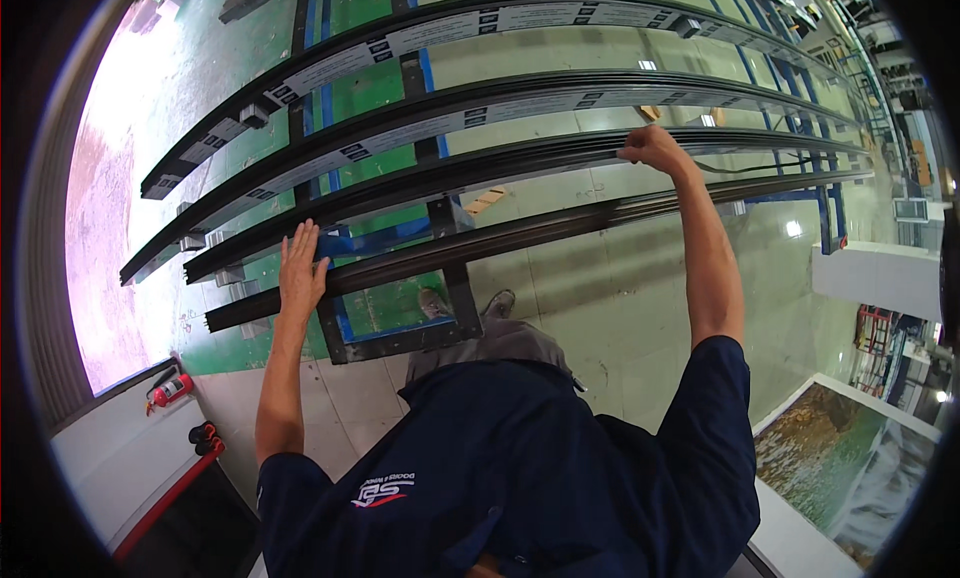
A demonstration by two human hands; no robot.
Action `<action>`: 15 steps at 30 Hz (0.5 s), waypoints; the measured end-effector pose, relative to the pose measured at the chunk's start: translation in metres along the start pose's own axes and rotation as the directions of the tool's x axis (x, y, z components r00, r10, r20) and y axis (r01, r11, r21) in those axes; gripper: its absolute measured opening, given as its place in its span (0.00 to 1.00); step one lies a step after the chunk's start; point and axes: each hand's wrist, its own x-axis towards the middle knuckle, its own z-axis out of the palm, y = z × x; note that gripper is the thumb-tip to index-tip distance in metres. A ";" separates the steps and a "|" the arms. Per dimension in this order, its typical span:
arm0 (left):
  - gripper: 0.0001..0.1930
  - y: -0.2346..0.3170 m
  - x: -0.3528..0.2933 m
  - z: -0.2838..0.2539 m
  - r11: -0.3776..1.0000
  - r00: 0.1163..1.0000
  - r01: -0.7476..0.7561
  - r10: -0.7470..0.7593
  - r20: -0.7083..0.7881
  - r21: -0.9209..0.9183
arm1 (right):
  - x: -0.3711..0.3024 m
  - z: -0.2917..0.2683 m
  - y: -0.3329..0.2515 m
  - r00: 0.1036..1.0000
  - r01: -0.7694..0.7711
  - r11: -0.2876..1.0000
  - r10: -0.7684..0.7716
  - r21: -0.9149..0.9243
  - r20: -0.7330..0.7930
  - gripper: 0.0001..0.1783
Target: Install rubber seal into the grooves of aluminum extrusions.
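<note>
Several long dark frame profiles lie side by side across supports in front of me. My left hand (pixel 300 270) is flat with fingers stretched out, its fingertips on the left part of the third profile from the far side (pixel 450 181) and its thumb near the closest profile (pixel 400 262). Farther right, my right hand (pixel 657 150) is closed in a pinch at that third profile. What sits between its fingertips is hidden. A thin, loose black strip (pixel 745 169) runs along the profile to the right of my right wrist.
Two more profiles, the second (pixel 400 112) and the farthest (pixel 400 44), carry pale printed film and small grey blocks. Black supports with blue edges (pixel 375 350) stand beneath, close to my feet. A red fire extinguisher (pixel 173 389) is at left; a picture panel (pixel 840 458) at lower right.
</note>
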 end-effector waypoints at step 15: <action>0.33 0.012 0.007 0.006 0.997 0.997 0.079 -0.079 -0.008 0.009 | 0.056 0.007 -0.005 0.919 -0.354 0.892 0.387 -0.281 0.071 0.19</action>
